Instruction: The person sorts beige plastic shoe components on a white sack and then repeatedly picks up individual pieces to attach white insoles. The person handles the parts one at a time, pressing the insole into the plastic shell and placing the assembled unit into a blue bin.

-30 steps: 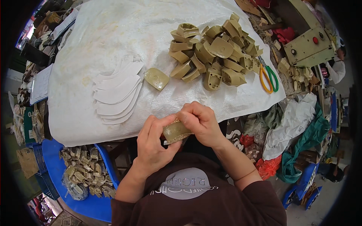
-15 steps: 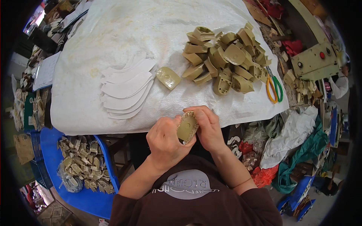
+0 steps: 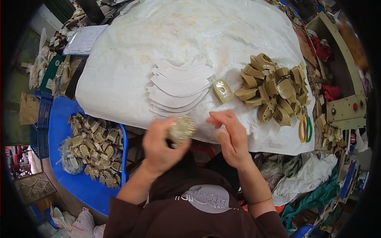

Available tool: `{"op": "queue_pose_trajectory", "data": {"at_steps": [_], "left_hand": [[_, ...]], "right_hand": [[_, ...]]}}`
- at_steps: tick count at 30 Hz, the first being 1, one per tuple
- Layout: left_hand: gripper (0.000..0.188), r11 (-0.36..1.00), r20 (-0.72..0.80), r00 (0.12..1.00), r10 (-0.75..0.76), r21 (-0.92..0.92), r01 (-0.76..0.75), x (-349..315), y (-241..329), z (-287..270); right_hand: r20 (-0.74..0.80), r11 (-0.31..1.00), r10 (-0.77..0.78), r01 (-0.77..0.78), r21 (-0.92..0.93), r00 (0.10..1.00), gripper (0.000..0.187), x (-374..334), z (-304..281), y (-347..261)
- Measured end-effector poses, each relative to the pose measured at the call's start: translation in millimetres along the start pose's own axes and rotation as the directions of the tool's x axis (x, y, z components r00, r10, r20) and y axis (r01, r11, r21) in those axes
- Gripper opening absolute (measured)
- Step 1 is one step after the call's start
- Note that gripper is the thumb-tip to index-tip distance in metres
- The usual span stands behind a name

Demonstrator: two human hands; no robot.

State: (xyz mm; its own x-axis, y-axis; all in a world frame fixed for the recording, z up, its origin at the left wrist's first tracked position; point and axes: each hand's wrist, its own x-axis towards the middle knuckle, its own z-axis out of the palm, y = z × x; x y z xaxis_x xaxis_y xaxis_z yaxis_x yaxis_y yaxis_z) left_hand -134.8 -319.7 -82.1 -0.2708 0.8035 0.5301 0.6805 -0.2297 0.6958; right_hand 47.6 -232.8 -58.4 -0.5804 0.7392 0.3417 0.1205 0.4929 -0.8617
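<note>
My left hand (image 3: 158,144) grips a shoe heel (image 3: 181,130) wrapped in glittery gold material, just off the table's near edge. Motion blurs the heel. To its right, my right hand (image 3: 232,139) is apart from it, with loosely bent fingers spread and nothing seen in them. Curved white pieces (image 3: 180,85) lie overlapping on the table beyond my hands. A single shiny khaki heel (image 3: 223,91) rests to the right of these, beside a pile of bare khaki heels (image 3: 278,89).
A white sheet (image 3: 119,79) covers the table. Scissors (image 3: 305,127) with orange and green handles lie at its right edge. Down on the left, a blue tub (image 3: 91,194) holds many glittery heels and a plastic bag. Cloth and bags (image 3: 305,174) are heaped at right.
My right hand has let go of the heel and moved off to the right. The left hand keeps the heel, now turned and further left. The view has shifted leftward.
</note>
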Motion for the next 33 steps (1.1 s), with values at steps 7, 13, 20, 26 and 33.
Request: {"op": "queue_pose_trajectory", "data": {"at_steps": [7,13,20,26,33], "left_hand": [[0.051,0.645,-0.448,0.84,-0.308,0.55,0.53,-58,-97,-138],[0.042,0.665,-0.435,0.889,-0.147,0.622,0.414,-44,-94,-130],[0.035,0.939,0.111,0.952,0.286,0.163,-0.301,29,-19,-5],[0.044,0.903,0.171,0.957,0.236,0.326,-0.281,31,-26,27],[0.048,0.974,0.204,0.974,0.103,0.179,-0.141,29,-19,20]], "right_hand": [[-0.011,0.896,-0.173,0.152,-0.417,0.985,0.027,53,6,24],[0.01,0.833,-0.197,0.173,-0.526,0.98,0.023,78,18,31],[0.069,0.789,-0.119,0.137,-0.599,0.99,0.008,96,29,40],[-0.136,0.964,-0.028,-0.009,-0.265,0.99,0.001,95,16,47],[-0.518,0.97,0.091,0.042,0.24,0.85,0.003,69,-34,17]]}}
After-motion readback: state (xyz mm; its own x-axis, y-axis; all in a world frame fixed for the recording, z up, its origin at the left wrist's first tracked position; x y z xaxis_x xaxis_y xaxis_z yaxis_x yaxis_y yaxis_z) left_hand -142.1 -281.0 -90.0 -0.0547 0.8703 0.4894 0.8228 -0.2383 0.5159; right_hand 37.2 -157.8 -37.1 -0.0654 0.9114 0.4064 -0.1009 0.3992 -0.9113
